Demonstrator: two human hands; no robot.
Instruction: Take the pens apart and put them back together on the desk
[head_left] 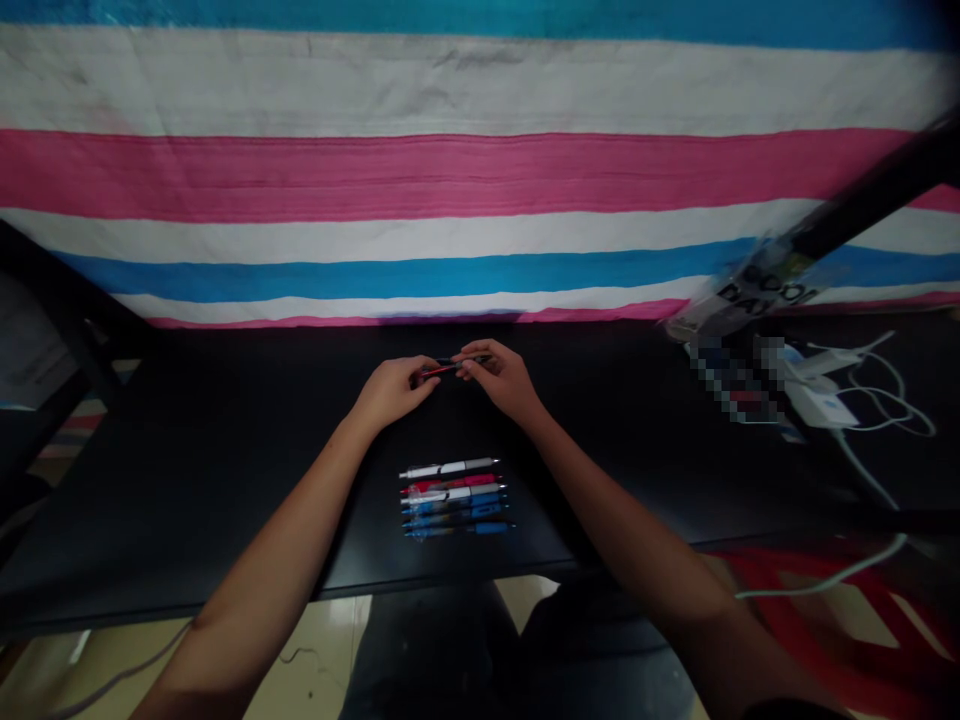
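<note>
Near the back of the black table, my left hand and my right hand meet around slim pens, one with a red part and at least one dark. My left fingers close on the left end, and my right fingers pinch the right end. The fingers partly cover these pens, so I cannot tell exactly how many there are. Closer to me, several pens lie side by side: a white and silver pen, a red pen, another white one, and blue pens.
The black table ends at a striped sheet behind. To the right are a white charger with cables, a plastic bag on a black post, and a blurred-out item. A red stool stands below right.
</note>
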